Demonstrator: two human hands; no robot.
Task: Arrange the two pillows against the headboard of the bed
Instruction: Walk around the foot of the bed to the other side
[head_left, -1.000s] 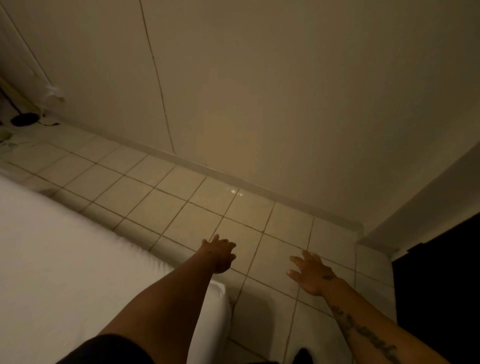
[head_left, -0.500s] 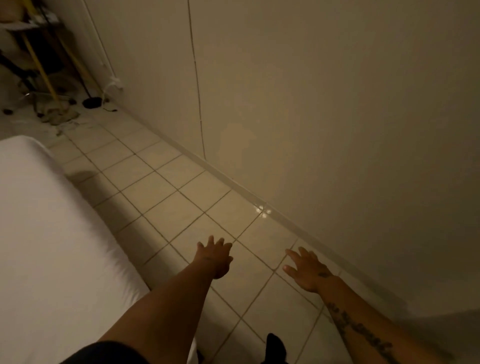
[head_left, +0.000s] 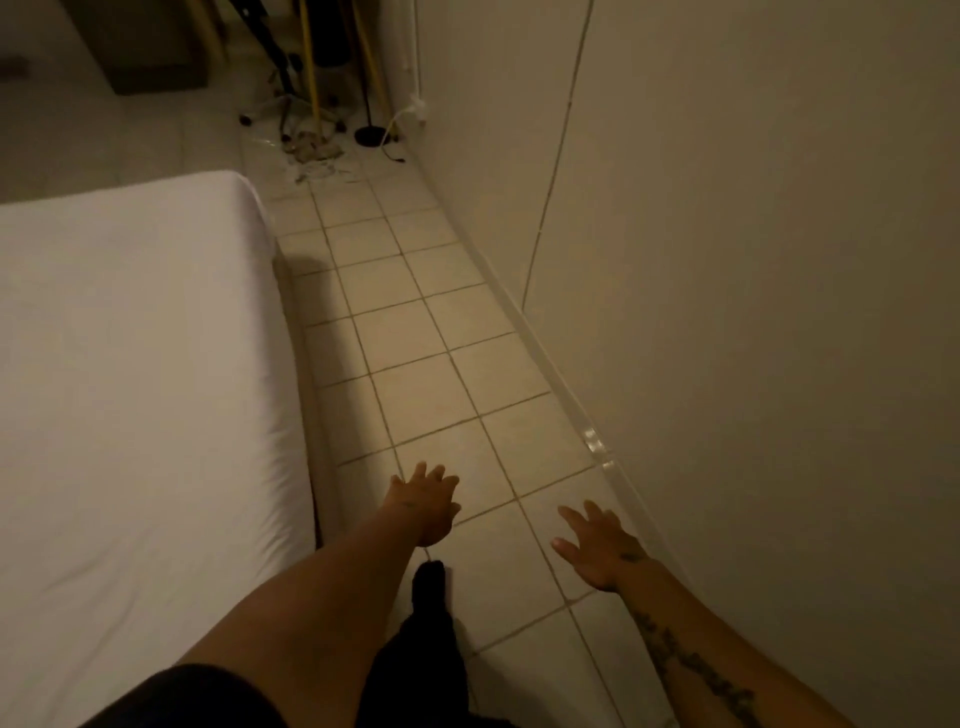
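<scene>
Beside the bed (head_left: 130, 364), along the left of the frame, you were between steps: walking the tiled aisle (head_left: 415, 338) with nothing carried.

Neither pillow nor headboard showed anywhere in view, so your next move probably called for finding them first. Your left hand (head_left: 425, 501), at lower centre, and your right hand (head_left: 597, 545), lower right by the wall (head_left: 753, 260), both reached forward with fingers spread and empty.

The bed (head_left: 130, 364) on the left wears smooth white cloth with soft creases near its edge. The floor (head_left: 431, 332) is pale glazed tile with a slight shine and thin grout lines. The wall (head_left: 753, 260) on the right looks matt and painted.
</scene>
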